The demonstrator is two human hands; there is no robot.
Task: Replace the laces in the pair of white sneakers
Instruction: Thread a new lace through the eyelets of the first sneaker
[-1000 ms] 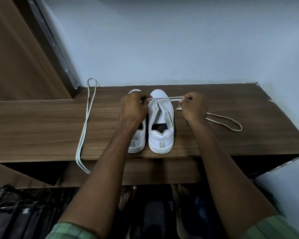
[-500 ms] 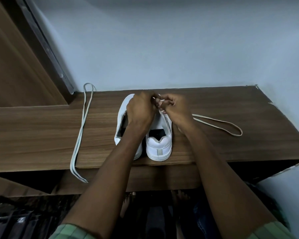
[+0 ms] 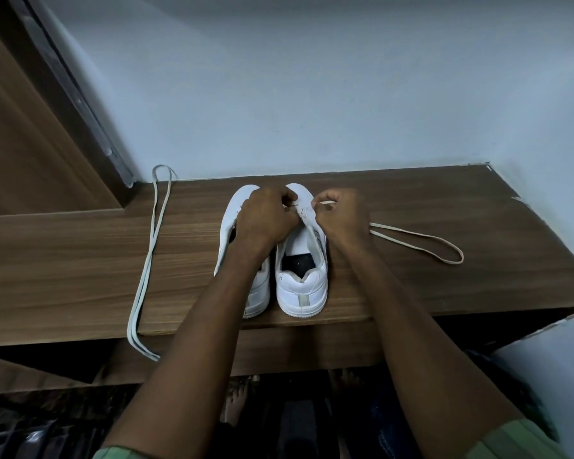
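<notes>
Two white sneakers stand side by side on a wooden shelf (image 3: pixel 80 260), heels toward me. My left hand (image 3: pixel 265 220) covers the left sneaker (image 3: pixel 232 223) and pinches at the front eyelets of the right sneaker (image 3: pixel 300 286). My right hand (image 3: pixel 342 217) pinches a white lace (image 3: pixel 421 243) at the same eyelets; the rest of that lace trails in a loop to the right on the shelf. Which part of the lace my left fingers hold is hidden.
A second white lace (image 3: pixel 153 246) lies folded along the shelf's left part, its ends hanging over the front edge. A wooden panel (image 3: pixel 30 134) rises at the left and a pale wall (image 3: pixel 312 94) stands behind. Dark clutter lies below the shelf.
One second ago the lace was stretched taut between my hands. Both hands have since come together over the toe end of the right sneaker, and the camera has tilted slightly.
</notes>
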